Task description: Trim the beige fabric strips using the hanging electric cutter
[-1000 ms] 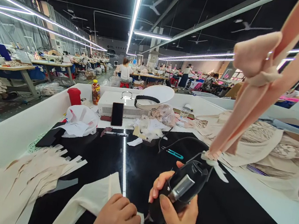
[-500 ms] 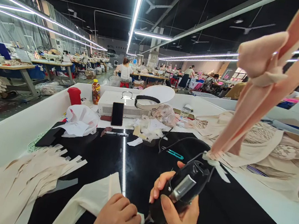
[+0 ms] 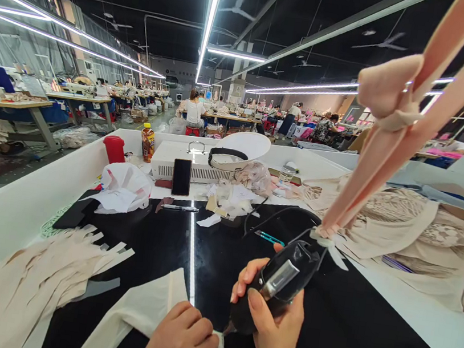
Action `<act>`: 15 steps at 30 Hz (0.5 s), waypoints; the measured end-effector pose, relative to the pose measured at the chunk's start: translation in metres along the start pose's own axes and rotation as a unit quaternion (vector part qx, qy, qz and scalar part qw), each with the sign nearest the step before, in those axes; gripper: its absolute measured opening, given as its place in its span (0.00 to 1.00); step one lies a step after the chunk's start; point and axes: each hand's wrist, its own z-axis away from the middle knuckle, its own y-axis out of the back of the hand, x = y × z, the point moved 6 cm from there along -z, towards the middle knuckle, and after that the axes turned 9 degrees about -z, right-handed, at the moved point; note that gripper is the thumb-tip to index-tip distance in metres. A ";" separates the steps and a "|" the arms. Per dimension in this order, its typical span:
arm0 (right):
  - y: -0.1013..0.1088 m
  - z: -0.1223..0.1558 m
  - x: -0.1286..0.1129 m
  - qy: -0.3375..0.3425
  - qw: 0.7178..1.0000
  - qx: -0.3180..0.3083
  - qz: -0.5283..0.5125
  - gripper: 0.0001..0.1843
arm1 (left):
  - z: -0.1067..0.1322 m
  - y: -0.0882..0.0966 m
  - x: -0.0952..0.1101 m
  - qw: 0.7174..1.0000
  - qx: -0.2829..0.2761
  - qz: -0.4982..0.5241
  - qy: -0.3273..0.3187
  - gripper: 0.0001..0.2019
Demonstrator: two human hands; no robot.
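My right hand is wrapped round a black corded hand tool with a silver plate on its side. The tool leans down to the left, and its narrow tip meets or nearly meets the pale end of a beige fabric piece. On that fabric, just left of the tip, my left hand is closed with bent fingers, pinching or pressing it to the black board. Peach fabric straps, knotted midway, run from above to the tool's upper end.
Layered beige strips lie at left, and beige garments are heaped at right. Turquoise snips, a pen, a phone and a white vented box are farther back. The tool's cord crosses the board.
My right hand has brought the tool slightly left, its tip now at the fabric's pale end. The straps have swung left with it. My left hand has hardly moved.
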 end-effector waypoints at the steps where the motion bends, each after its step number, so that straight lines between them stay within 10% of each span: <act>1: 0.001 0.000 0.001 -0.001 1.000 -0.001 0.001 0.44 | 0.000 -0.001 0.000 1.000 -0.002 0.002 0.001 0.07; 15: -0.001 0.006 0.000 -0.012 1.000 -0.014 -0.017 0.43 | 0.005 0.000 -0.006 1.000 -0.019 0.012 0.006 0.08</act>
